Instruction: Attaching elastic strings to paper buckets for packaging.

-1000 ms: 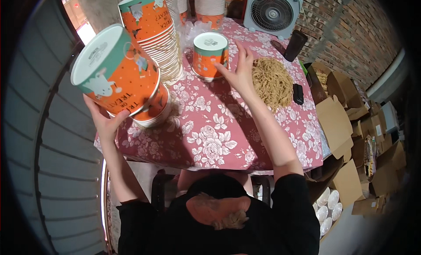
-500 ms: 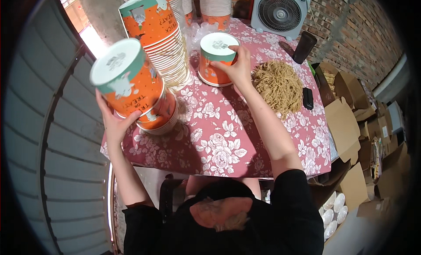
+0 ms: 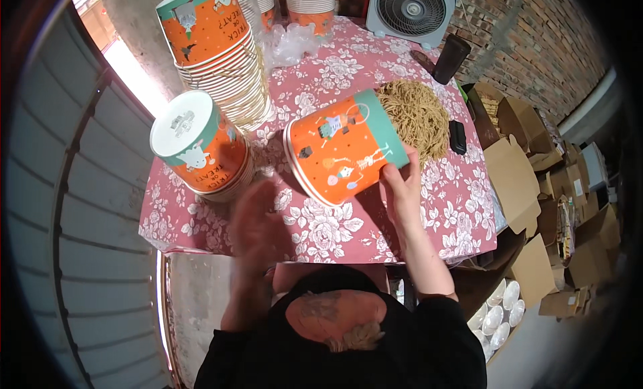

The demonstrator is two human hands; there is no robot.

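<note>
The right hand (image 3: 400,188) holds an orange and teal paper tub (image 3: 345,148) tipped onto its side above the bench (image 3: 435,208). Its fingers are wrapped around the tub's teal end, gripping it. The tub's long axis runs from lower left to upper right: the wide open mouth faces lower left, toward the person, and the narrower teal base points upper right, toward the pile of noodles (image 3: 415,114). The tub hangs over the middle of the flowered cloth, just in front of the noodles.

The left hand (image 3: 258,228) is blurred over the near edge of the bench, fingers spread loose and holding nothing. It is near a short stack of tubs (image 3: 197,144) that stands upside down, white base up, at the left of the bench. Behind that stack leans a taller stack (image 3: 218,47) of the same tubs, tilted toward the left.

Crumpled clear plastic (image 3: 288,44) lies at the far side of the bench, with a white fan (image 3: 412,11) behind it and a dark cup (image 3: 450,57) to the right of the fan. A small black thing (image 3: 458,136) lies just right of the noodles. Open cardboard boxes (image 3: 516,168) stand on the floor to the right.
</note>
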